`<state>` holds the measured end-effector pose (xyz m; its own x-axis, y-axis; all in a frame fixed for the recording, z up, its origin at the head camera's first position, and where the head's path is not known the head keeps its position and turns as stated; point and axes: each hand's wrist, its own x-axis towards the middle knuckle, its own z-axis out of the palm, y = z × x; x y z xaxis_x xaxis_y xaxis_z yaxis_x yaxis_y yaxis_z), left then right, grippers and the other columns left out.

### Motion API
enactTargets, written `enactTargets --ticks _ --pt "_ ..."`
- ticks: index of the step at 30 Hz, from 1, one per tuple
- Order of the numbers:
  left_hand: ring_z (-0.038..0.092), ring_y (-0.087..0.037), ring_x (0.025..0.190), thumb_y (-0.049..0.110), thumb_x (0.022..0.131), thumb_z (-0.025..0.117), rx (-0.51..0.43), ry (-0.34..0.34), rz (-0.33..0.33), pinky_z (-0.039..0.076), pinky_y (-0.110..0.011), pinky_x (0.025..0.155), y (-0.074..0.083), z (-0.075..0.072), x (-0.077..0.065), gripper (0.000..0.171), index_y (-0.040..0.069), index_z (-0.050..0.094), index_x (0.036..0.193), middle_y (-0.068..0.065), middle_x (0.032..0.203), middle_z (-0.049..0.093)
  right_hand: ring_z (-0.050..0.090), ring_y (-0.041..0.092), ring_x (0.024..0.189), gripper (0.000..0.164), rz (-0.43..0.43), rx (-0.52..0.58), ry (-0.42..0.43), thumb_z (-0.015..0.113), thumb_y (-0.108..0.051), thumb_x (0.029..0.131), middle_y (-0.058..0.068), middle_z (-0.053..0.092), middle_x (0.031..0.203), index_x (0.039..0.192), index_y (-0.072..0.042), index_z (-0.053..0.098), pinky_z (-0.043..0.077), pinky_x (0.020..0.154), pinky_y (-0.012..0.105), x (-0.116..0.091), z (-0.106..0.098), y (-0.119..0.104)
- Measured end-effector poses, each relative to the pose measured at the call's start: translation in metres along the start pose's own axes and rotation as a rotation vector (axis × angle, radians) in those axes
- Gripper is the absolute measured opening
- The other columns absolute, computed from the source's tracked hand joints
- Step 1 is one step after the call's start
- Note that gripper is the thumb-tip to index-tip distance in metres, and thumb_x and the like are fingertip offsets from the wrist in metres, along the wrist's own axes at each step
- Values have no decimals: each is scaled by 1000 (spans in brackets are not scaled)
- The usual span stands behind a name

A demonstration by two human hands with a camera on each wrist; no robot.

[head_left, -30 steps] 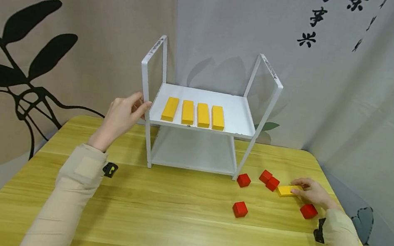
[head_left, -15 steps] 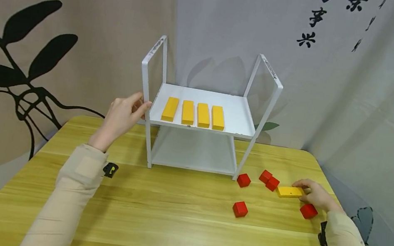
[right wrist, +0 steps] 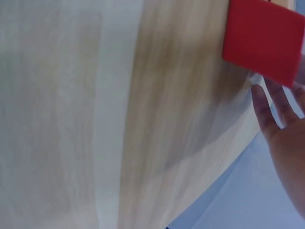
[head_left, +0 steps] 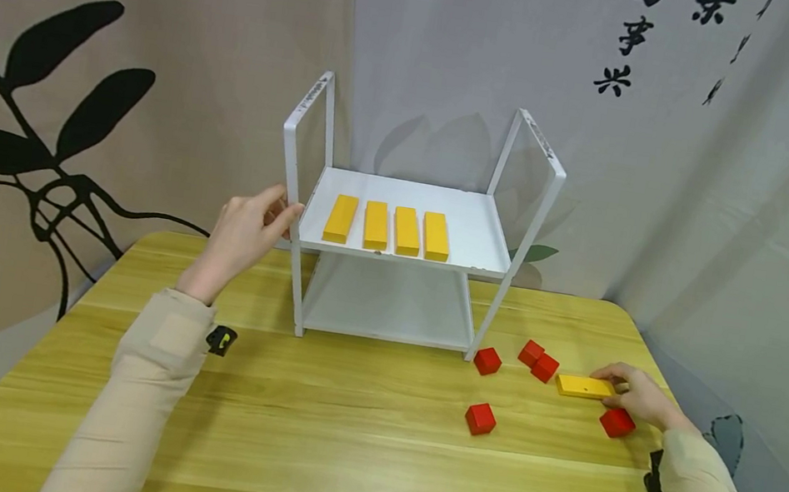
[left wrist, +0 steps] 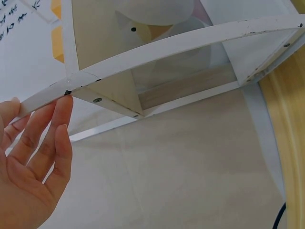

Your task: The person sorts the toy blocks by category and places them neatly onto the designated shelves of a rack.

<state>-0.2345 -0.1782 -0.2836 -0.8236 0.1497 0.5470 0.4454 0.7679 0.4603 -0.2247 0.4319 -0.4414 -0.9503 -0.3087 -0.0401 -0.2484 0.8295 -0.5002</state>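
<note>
My left hand (head_left: 245, 233) pinches the left front post of a white two-tier shelf rack (head_left: 400, 259) between thumb and fingers. In the left wrist view the fingertips (left wrist: 64, 107) meet the white post (left wrist: 50, 93). At the right of the table, my right hand (head_left: 638, 395) holds the right end of a yellow block (head_left: 582, 387) lying flat, thumb on the near side, fingers on the far side. A red cube (head_left: 617, 423) sits just in front of that hand; in the right wrist view, the red cube (right wrist: 264, 40) hides part of the right hand (right wrist: 288, 138).
Several yellow blocks (head_left: 376, 225) lie in a row on the rack's upper shelf. Two red cubes (head_left: 532, 352) sit together left of the held block, with another red cube (head_left: 488, 361) by the rack's right foot and a red cube (head_left: 480, 419) nearer. A curtain (head_left: 452, 52) hangs behind.
My right hand has shifted right along the yellow block to its end. The block has turned slightly to lie more sideways. My left hand stays on the rack's post.
</note>
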Motion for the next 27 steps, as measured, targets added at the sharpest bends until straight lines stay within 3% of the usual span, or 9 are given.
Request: enactTargets --ticks 14,27 --pt "57 -22 57 33 100 48 -4 -3 2 38 -29 55 1 -1 -1 33 3 57 89 -14 72 69 57 41 100 34 57 51 -14 70 3 78 30 57 116 111 5 62 49 86 54 -8 -3 1" --pt "53 -20 55 33 100 48 -7 -2 1 37 -29 54 2 -1 -1 33 4 57 89 -13 71 69 57 32 100 36 44 14 -8 69 -14 85 26 57 122 119 -2 62 48 78 37 -14 -11 -9"
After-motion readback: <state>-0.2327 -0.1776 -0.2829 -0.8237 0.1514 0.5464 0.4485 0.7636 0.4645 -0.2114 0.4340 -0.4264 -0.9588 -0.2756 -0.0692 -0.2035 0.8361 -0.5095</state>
